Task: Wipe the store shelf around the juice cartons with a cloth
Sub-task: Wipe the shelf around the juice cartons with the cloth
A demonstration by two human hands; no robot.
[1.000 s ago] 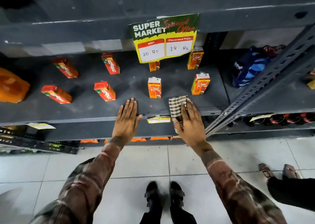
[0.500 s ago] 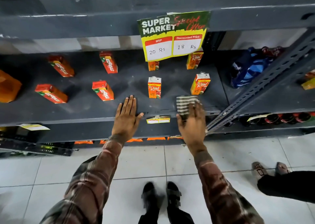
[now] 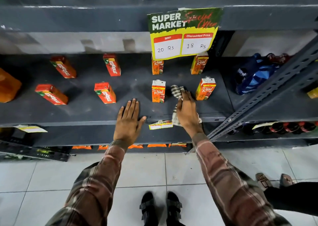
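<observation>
Eight cartons stand on the shelf (image 3: 86, 112); right hand (image 3: 186, 113) presses the cloth (image 3: 177, 91) flat beside the front Real carton (image 3: 158, 91), left hand (image 3: 128, 122) spread flat nearby; most shelf looks unwiped.

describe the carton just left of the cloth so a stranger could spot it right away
Find the yellow and green price sign hanging from the upper shelf. Below it stand four upright orange Real juice cartons; take the front left Real carton. Only this one stands between the flat left hand and the checked cloth.

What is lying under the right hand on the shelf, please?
A checked cloth lies under the right hand, showing beyond the fingertips and at the shelf edge; its middle is covered.
</observation>
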